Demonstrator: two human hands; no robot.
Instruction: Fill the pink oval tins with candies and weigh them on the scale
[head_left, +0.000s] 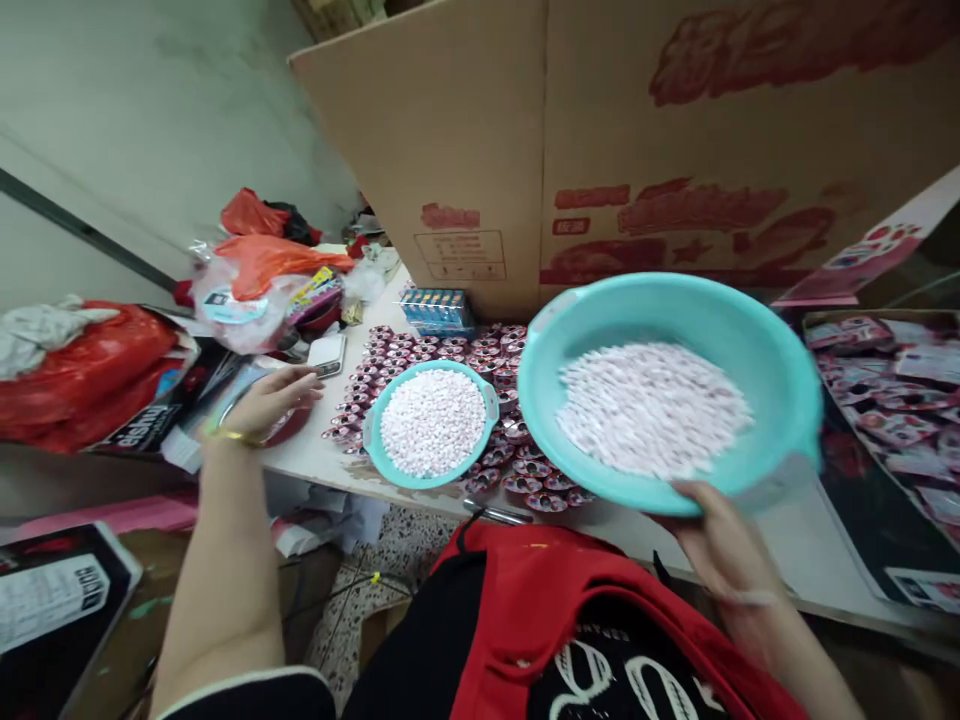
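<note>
Turquoise plastic, large basin (780, 400), tilted toward the wearer and held off the table at about 2 o'clock from frame centre; right hand (724, 545) grasps its near rim from below, fingers curled under the edge. Basin holds a wide heap of small pale pink-white pellets (651, 408), banked on its lower side. Blur on the basin and hand. Cardboard wall (600, 130) with red print stands behind at 12 o'clock, closing off the back of the table. Smaller turquoise basin (375, 440) sits at 10 o'clock of the large one, on the white table (315, 460), filled nearly level with the same pellets; it rests on rows of small red round lidded cups (390, 350) that spread under and around both basins. Left hand (270, 398) at 9 o'clock, palm down, fingers loosely spread over the table edge, gripping nothing I can make out; gold bangle (232, 436) at the wrist. Blue box (437, 308) behind the cups. Red and orange plastic bags (270, 255) piled at 10 o'clock. Phone (327, 353) just beside the left fingertips.
</note>
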